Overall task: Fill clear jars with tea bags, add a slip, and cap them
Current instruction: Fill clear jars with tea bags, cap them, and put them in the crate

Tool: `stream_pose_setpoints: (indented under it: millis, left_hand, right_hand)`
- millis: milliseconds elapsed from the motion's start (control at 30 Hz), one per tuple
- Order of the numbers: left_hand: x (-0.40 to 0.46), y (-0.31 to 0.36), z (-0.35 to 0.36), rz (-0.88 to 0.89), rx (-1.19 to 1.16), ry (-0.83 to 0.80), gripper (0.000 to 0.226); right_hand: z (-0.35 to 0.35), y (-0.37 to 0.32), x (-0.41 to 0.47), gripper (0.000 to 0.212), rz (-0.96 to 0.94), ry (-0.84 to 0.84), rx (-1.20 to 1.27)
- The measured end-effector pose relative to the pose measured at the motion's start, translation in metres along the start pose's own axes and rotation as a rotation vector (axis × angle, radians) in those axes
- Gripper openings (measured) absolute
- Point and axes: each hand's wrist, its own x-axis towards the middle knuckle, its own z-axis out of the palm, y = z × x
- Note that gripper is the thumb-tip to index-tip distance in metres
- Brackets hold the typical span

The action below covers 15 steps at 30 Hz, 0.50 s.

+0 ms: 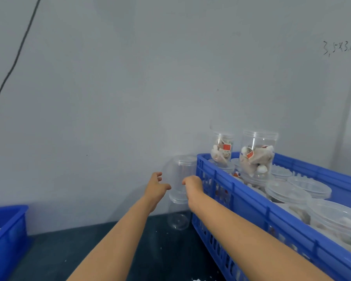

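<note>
Two empty clear jars stand stacked against the wall, the upper jar point(183, 173) capped, on top of the lower jar point(178, 213). My left hand point(158, 186) reaches to the upper jar's left side with fingers spread and loosely bent, a small gap showing between thumb and jar. My right hand point(193, 184) is at its right side, fingers curled toward the jar; whether they touch it is unclear. Capped jars filled with tea bags point(255, 157) fill the blue crate point(241, 199) on the right.
A second blue bin point(7, 234) sits at the left edge with white items inside. The dark tabletop point(150, 250) carries small white scraps. A black cable point(14, 59) runs down the wall on the left. The crate's wall is close beside my right forearm.
</note>
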Motion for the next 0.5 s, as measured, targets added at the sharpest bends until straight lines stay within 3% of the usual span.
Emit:
stream_pose_setpoints:
  millis: [133,500]
  left_hand:
    - [0.027,-0.014,0.025,0.022,0.012,-0.059,0.076]
    - [0.036,-0.028,0.053,0.083,-0.054,0.016,0.089]
  right_hand:
    - [0.005,0.014,0.024,0.062,-0.042,0.025,-0.022]
    - [0.008,0.020,0.030,0.062,-0.052,0.032,0.059]
